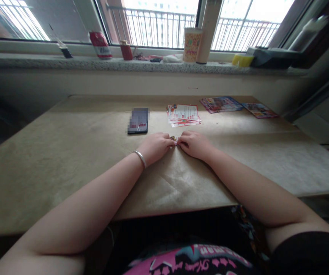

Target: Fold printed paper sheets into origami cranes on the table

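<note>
Table: the wide tan table (67, 160) fills the view, and a creased brown sheet covers the part under the forearms.
Windowsill: the speckled windowsill (38, 63) runs behind the table and bears a red can (100, 45), a patterned paper cup (192, 44) and small clutter.
Left hand: the left hand (155, 147) rests on the table at centre, its fingertips pinched onto one end of the small folded paper.
Right hand: the right hand (195, 145) lies knuckles up, touching the left at the fingertips, and is clamped on the paper's other end.
Loose leaflets: two colourful leaflets (221, 104) lie flat at far right, well apart from the hands.
Leaflet stack: a fanned leaflet stack (184, 114) sits just beyond the right hand.
Phone: a dark phone (138, 120) lies flat beside the stack, just beyond the left hand.
Bracelet: a silver bracelet (140, 157) circles the left wrist.
Small folded paper: the small folded paper (174, 140) lies on the table between the two sets of fingertips, mostly hidden by them.
Risk: the piece looks tiny and tightly pinched, so an uneven pull could tear it or skew a crease. A slipping finger could let it spring open, and a forward reach could nudge the stack.
</note>
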`<move>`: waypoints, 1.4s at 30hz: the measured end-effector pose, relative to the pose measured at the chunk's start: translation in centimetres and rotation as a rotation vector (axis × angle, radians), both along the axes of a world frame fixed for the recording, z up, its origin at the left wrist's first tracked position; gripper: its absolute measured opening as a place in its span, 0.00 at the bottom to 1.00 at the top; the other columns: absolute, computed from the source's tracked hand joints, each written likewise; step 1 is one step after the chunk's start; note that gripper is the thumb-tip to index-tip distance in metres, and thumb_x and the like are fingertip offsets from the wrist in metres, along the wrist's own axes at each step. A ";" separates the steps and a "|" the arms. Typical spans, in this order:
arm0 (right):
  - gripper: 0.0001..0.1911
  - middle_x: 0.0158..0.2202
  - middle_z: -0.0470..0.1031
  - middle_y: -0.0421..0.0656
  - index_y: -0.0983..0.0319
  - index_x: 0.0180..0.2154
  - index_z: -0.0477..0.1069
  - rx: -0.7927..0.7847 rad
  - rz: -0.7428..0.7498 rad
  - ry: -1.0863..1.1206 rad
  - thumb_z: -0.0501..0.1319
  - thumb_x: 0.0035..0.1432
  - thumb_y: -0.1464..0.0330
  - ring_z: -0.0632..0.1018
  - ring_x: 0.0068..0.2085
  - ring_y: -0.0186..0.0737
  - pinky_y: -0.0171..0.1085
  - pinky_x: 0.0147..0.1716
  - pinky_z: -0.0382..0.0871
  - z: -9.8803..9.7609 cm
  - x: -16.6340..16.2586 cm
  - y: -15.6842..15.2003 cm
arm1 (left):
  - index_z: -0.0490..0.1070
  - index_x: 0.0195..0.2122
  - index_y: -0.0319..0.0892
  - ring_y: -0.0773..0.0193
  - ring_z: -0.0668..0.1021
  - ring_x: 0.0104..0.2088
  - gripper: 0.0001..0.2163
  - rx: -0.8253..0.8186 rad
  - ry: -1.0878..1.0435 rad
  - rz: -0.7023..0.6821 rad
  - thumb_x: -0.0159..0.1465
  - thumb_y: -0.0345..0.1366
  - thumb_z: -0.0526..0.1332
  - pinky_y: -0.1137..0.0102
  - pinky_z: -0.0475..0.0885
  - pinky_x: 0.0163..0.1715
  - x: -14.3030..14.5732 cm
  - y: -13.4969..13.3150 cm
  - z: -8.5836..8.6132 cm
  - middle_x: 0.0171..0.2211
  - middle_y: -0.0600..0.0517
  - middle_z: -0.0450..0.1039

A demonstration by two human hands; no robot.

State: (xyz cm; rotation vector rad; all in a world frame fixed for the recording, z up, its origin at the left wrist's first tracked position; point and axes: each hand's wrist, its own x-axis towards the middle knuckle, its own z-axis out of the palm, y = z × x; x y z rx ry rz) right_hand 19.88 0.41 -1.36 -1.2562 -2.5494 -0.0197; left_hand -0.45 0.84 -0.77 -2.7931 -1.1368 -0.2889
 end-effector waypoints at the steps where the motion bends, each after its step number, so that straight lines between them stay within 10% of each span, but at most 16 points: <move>1: 0.12 0.39 0.76 0.45 0.60 0.38 0.77 0.001 -0.002 -0.005 0.54 0.61 0.69 0.74 0.42 0.41 0.36 0.41 0.63 0.0 0.0 0.0 | 0.77 0.45 0.50 0.60 0.76 0.39 0.13 0.007 0.019 0.005 0.67 0.35 0.54 0.70 0.69 0.36 0.1 -0.1 0.0 0.37 0.51 0.75; 42: 0.15 0.42 0.77 0.43 0.58 0.40 0.77 0.003 -0.039 -0.208 0.52 0.61 0.70 0.75 0.44 0.41 0.36 0.37 0.62 1.5 0.6 -0.9 | 0.76 0.42 0.49 0.60 0.75 0.40 0.12 0.041 0.091 0.086 0.68 0.35 0.52 0.69 0.67 0.32 0.8 -0.7 0.3 0.38 0.51 0.74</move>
